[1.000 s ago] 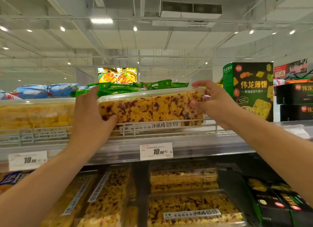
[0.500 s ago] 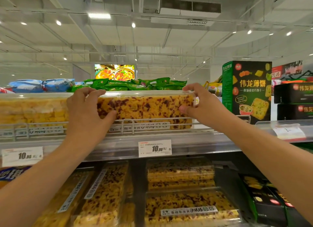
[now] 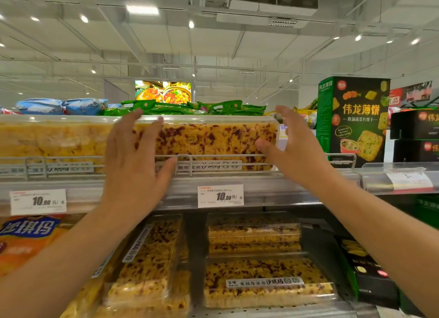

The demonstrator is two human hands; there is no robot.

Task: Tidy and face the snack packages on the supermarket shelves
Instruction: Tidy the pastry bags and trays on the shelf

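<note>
Two hands reach up to the top shelf in the head view, both with fingers straight and spread, gripping nothing. The left hand (image 3: 133, 161) lies flat against the front of a clear box of speckled yellow snack bars (image 3: 213, 142), its fingertips at the box's top left edge and its thumb angled out over the wire rail (image 3: 185, 162) that runs along the shelf front. The right hand (image 3: 292, 139) stands just beside the box's right end, palm turned toward it, thumb tip touching or nearly touching the lower right corner; whether the fingers touch the box cannot be told. The box stands between the two hands, on its long edge behind the rail, label strip at its foot.

Left of the left hand, touching the same box, stands a plain yellow snack box (image 3: 52, 142). Right of the right hand is a tall green and black cracker carton (image 3: 354, 120). Behind the fingertips lie green packets (image 3: 209, 107) and blue bags (image 3: 59, 106). Below the wrists, a price tag (image 3: 220, 196) hangs on the shelf edge, and under the forearms more speckled boxes (image 3: 261, 282) fill the lower shelf.
</note>
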